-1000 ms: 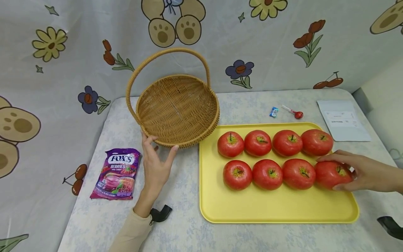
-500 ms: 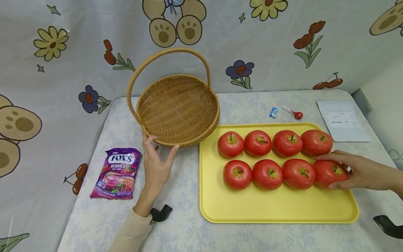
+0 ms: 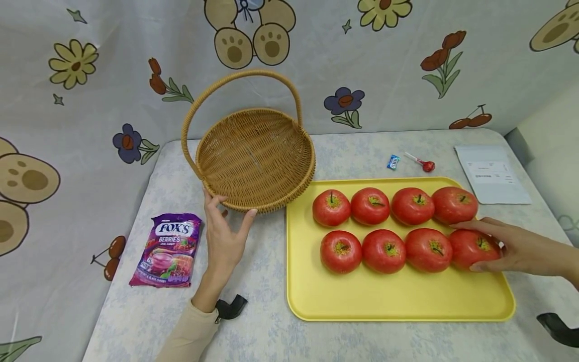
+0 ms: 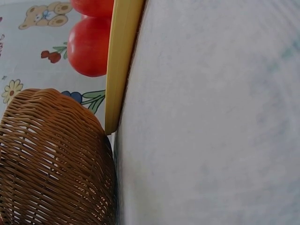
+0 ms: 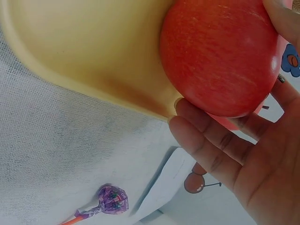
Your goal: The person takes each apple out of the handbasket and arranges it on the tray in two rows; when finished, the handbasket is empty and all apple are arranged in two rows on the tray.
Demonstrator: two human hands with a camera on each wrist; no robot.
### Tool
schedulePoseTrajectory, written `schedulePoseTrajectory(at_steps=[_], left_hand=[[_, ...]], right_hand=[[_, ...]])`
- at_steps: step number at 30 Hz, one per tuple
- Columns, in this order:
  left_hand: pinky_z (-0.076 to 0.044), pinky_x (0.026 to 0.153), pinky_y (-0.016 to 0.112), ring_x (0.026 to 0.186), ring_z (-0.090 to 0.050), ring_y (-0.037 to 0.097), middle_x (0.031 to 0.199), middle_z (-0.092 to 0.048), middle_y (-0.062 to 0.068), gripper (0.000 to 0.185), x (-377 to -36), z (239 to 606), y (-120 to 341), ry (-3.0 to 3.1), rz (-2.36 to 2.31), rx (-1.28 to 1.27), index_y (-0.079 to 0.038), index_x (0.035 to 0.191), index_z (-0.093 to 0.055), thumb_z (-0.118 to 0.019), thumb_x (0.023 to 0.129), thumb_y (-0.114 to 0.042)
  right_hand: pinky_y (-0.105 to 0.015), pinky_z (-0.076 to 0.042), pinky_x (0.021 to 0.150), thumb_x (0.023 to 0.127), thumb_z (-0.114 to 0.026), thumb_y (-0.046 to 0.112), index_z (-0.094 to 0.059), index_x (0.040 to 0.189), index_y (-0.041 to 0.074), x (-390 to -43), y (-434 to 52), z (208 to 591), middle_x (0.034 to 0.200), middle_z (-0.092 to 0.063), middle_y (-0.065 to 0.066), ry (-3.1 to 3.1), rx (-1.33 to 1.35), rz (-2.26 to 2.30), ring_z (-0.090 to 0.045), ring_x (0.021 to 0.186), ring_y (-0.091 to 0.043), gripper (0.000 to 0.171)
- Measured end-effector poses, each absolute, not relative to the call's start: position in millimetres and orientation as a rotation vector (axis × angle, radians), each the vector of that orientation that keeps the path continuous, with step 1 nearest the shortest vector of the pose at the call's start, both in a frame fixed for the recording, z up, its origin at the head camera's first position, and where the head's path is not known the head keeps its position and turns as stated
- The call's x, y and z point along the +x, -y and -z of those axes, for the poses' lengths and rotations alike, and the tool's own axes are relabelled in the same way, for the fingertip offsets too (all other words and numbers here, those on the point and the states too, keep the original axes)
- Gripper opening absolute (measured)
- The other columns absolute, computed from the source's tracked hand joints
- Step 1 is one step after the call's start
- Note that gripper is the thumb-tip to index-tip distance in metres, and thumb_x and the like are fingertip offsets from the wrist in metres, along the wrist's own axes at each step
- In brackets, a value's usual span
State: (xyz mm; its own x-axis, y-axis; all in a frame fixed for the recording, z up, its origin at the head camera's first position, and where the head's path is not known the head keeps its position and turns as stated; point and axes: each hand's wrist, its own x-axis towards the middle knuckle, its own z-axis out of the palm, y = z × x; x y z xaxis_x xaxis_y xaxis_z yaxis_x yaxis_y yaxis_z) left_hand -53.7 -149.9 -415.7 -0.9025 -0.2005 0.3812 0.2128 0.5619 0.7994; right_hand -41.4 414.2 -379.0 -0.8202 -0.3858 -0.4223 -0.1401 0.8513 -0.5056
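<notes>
A round wicker basket point(image 3: 255, 156) with a tall arched handle stands at the back, its mouth tilted forward. My left hand point(image 3: 224, 236) holds its front rim, thumb and fingers apart along the edge; the left wrist view shows only the basket's woven side point(image 4: 51, 159). On a yellow tray point(image 3: 398, 301) several red apples sit in two rows. My right hand point(image 3: 515, 246) grips the apple point(image 3: 475, 250) at the right end of the front row, thumb on the near side and fingers on the far side. That apple point(image 5: 220, 56) still sits at the tray.
Left of the left hand lies a purple candy bag point(image 3: 167, 250). Behind the tray are a small blue wrapped candy point(image 3: 393, 161), a red lollipop point(image 3: 427, 166) and a grey packet point(image 3: 493, 174). A purple-wrapped lollipop point(image 5: 112, 200) shows in the right wrist view.
My right hand has shifted slightly left with the end apple, which now sits closer to its neighbour. The left hand and basket have not visibly moved.
</notes>
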Motion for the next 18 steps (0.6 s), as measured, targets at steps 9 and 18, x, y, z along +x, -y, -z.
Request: schedulePoseTrajectory(at_steps=[9,18], left_hand=[[-0.045,0.099,0.058,0.149,-0.017,0.032,0.165,0.003,0.012,0.064,-54,415,151,2.361,1.289,-0.018,-0.007,0.128,-0.032,-0.073,0.088,-0.035],[-0.045,0.099,0.057,0.149,-0.018,0.030,0.165,0.002,0.012,0.063,-54,415,152,2.369,1.295,-0.018,-0.007,0.127,-0.033,-0.073,0.088,-0.035]], right_hand=[[-0.018,-0.050,0.066,0.079,-0.080,0.037,-0.043,0.143,0.008,-38,-408,377,0.123,-0.050,-0.021,-2.532,-0.354,0.520,-0.053,0.099,-0.027,0.080],[-0.019,-0.045,0.058,0.079,-0.080,0.043,-0.048,0.137,0.007,-26,-401,365,0.119,-0.052,-0.019,-2.668,-0.359,0.365,-0.051,0.088,-0.021,0.076]])
